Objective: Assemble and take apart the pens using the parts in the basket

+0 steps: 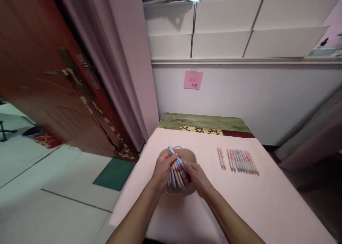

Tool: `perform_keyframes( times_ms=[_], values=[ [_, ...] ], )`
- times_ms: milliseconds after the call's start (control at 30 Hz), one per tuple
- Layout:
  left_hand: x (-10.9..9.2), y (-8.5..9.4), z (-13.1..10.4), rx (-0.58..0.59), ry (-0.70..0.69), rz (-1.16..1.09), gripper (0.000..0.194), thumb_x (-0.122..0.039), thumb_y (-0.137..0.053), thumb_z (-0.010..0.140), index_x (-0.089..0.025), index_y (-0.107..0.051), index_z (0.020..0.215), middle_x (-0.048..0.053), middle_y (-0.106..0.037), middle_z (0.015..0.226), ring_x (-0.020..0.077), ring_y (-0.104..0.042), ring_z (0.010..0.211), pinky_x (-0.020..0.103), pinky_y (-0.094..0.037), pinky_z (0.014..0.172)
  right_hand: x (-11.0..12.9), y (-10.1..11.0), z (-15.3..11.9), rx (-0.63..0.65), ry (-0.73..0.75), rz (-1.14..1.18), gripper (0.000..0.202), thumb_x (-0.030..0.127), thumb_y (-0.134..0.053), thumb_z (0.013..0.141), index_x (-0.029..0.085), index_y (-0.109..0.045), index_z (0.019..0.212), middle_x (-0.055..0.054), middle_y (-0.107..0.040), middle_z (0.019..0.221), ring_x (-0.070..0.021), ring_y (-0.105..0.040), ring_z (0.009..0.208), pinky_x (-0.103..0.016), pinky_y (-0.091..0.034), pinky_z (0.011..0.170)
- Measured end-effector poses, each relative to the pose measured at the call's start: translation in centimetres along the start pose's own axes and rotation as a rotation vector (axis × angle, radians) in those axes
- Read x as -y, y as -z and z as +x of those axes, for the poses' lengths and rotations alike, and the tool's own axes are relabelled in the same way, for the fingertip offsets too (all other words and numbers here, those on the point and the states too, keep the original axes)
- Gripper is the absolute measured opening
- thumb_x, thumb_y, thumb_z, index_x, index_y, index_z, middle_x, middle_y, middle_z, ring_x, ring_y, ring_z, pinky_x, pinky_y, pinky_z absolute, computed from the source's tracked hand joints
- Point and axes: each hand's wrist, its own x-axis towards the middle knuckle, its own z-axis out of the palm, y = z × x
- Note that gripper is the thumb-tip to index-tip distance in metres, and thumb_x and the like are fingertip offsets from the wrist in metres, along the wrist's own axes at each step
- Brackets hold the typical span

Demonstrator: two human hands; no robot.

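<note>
Forearms (141, 204) angled inward; left hand (162, 167), right hand (196, 176) pinch blue pen (171, 150).

Possibly a home: door (50, 83), curtain (124, 58).

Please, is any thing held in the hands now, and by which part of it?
A blue pen: the left hand grips it near its upper end, the right hand near its lower end.

- A thin blue pen (179, 161), tilted, up over the bin.
- A beige bin (191, 157) with round corners.
- Blue and pale pens (175, 179) bunched together inside it.
</note>
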Motion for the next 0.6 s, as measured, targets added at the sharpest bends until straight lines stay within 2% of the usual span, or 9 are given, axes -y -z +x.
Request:
perform_keyframes(
  times_ms=[133,233,367,467,533,600],
  values=[
    [-0.1,0.7,0.6,-0.116,-0.101,0.072,0.028,-0.032,-0.076,0.067,-0.013,-0.063,0.082,0.006,-0.07,0.077,0.0139,-0.065,0.066,0.024,-0.052,0.062,-0.4,0.5,0.1,-0.121,0.117,-0.138,0.04,0.055,-0.071,0.065,0.017,-0.06,0.069,0.003,-0.058,0.054,-0.0109,-0.049,0.048,-0.022,-0.037,0.049],
    [-0.4,1.7,1.0,-0.203,-0.155,0.217,0.027,-0.035,-0.072,0.069,-0.014,-0.061,0.083,0.006,-0.069,0.079,0.0146,-0.067,0.072,0.026,-0.053,0.068,-0.2,1.3,-0.1,-0.267,0.206,-0.513,0.028,0.045,-0.071,0.069,0.018,-0.063,0.07,0.001,-0.063,0.059,-0.0134,-0.055,0.055,-0.023,-0.037,0.053],
    [-0.5,3.2,0.8,-0.241,-0.16,0.581,0.022,-0.037,-0.068,0.071,-0.016,-0.059,0.075,0.001,-0.064,0.064,0.0147,-0.062,0.058,0.028,-0.05,0.061,1.0,2.0,-0.5,-0.42,0.229,-1.045,0.025,0.043,-0.06,0.08,0.022,-0.067,0.071,-0.001,-0.067,0.065,-0.0158,-0.059,0.063,-0.024,-0.033,0.057],
    [-0.5,4.2,0.2,-0.255,-0.142,0.922,0.017,-0.028,-0.071,0.065,-0.018,-0.056,0.062,0.0,-0.058,0.055,0.0192,-0.062,0.066,0.029,-0.045,0.067,1.9,2.0,-0.9,-0.432,0.197,-1.28,0.028,0.045,-0.054,0.086,0.024,-0.07,0.078,-0.003,-0.069,0.074,-0.017,-0.062,0.07,-0.025,-0.031,0.057],
    [-0.4,4.6,-0.2,-0.264,-0.123,1.116,0.013,-0.021,-0.07,0.064,-0.018,-0.057,0.061,0.003,-0.062,0.061,0.0241,-0.063,0.08,0.032,-0.043,0.076,2.3,1.9,-1.1,-0.409,0.225,-1.391,0.023,0.04,-0.053,0.087,0.027,-0.071,0.084,-0.003,-0.069,0.082,-0.0163,-0.062,0.073,-0.025,-0.031,0.058],
    [-0.2,4.6,-0.7,-0.276,-0.097,1.249,0.008,-0.019,-0.068,0.066,-0.018,-0.061,0.069,0.007,-0.067,0.074,0.0284,-0.062,0.092,0.036,-0.04,0.084,2.5,1.7,-1.3,-0.392,0.28,-1.437,0.018,0.035,-0.054,0.088,0.029,-0.07,0.09,-0.001,-0.068,0.088,-0.0153,-0.062,0.076,-0.024,-0.033,0.059]
  ],
)
